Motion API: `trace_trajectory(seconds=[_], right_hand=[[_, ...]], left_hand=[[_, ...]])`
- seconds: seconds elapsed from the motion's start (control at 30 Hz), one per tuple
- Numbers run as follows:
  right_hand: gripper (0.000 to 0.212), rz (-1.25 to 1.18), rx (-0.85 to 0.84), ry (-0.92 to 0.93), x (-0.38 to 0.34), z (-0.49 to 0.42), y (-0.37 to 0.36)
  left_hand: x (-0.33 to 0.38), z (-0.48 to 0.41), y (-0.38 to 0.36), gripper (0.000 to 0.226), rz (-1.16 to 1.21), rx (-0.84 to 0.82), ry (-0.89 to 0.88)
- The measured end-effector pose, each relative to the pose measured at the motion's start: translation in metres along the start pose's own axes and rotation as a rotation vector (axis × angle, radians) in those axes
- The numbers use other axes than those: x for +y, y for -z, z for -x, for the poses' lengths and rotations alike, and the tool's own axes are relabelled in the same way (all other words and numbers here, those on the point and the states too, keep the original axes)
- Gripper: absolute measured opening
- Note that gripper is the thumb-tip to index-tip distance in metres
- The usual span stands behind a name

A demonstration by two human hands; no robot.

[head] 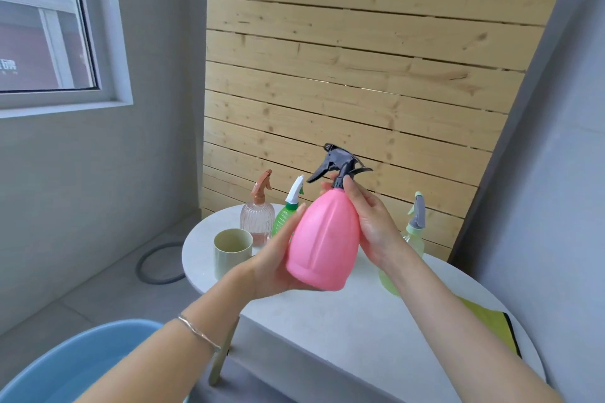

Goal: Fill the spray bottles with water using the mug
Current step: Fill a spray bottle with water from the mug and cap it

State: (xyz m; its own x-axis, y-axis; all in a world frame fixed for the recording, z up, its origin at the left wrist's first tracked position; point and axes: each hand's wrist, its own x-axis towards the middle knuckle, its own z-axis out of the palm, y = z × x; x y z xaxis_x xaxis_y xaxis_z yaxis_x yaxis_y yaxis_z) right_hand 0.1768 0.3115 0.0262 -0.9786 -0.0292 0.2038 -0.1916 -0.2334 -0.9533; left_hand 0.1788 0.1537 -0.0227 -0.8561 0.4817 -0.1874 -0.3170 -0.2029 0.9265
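- I see the pink spray bottle (322, 239) held up above the table (327, 321), with its black trigger head on.
- The left hand (275, 268) wraps its base from the left, and the right hand (373, 222) grips its neck.
- The mug (232, 252) stands on the table, left of both hands.

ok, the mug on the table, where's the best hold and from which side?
Probably the side wall of the mug, just below the rim, coming from the near left. It stands upright and no handle shows. The ribbed clear bottle and green bottle crowd its far side, and the held pink bottle blocks the right.
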Motion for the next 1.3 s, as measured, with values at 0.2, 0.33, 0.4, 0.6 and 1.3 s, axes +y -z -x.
trace_trajectory(seconds=[0.2,0.33,0.4,0.6,1.3], right_hand=[[0.023,0.001,0.161,0.075,0.008,0.003,-0.013],[0.019,-0.006,0.139,0.053,0.005,0.001,-0.016],[0.021,-0.041,0.092,-0.014,0.003,0.000,-0.015],[0.025,-0.065,0.165,-0.050,0.010,0.002,-0.012],[0.032,-0.179,0.119,-0.188,0.030,0.005,-0.002]], left_hand=[[0.003,-0.004,-0.005,0.072,-0.338,0.202,-0.213],[0.006,0.004,-0.005,0.071,-0.434,0.148,-0.293],[0.006,0.004,0.002,0.073,-0.372,0.089,-0.244],[0.002,0.006,-0.001,0.064,-0.255,0.013,-0.165],[-0.005,-0.005,-0.001,0.045,-0.423,0.116,-0.248]])
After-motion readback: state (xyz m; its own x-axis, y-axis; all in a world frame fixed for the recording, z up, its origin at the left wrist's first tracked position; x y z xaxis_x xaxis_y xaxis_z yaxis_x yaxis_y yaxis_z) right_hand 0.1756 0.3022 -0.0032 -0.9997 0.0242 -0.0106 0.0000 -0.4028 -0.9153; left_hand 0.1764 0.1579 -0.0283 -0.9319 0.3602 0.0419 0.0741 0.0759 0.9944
